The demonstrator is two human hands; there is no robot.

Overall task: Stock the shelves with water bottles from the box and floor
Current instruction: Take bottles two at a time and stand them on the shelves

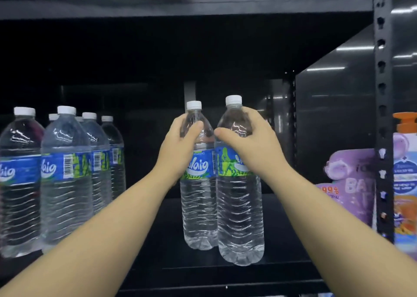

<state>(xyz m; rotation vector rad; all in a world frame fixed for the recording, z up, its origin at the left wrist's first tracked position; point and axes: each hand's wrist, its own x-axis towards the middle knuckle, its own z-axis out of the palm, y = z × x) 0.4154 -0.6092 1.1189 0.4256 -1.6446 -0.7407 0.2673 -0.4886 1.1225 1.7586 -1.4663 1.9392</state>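
- Head view, and here we are at the dark shelf point(225, 272): two bottles going in side by side, one per hand, both standing upright with their bases down on the board, or a hair off it; I can't quite tell.
- The left hand point(180, 152) grips the left bottle point(198, 206) at the shoulder, thumb curled across the front just under the white cap.
- The right hand point(250, 145) wraps the right bottle point(240, 217) the same way, fingers round the far side, thumb pointing in toward its neighbour.
- Both forearms reach up and forward from the near edge, converging on the middle of the bay (wrists fairly straight, no twist that I can see).
- Now the risks, as I judge them. The bottles touch or nearly touch, and both grips sit high: let go unevenly and a tall, thin-walled bottle could rock and knock its partner over.
- The right bottle stands nearer the front lip than the left one; a careless pull-back of the hand could drag it off the edge.
- There's a wide gap between this pair and the stocked row point(65, 174) over on the left, so a sideways shove to close it could topple that group domino-fashion.
- Far right, beyond the upright post point(381, 116), the purple pouch point(352, 179) and the pump bottle point(406, 172) sit well clear of the action.
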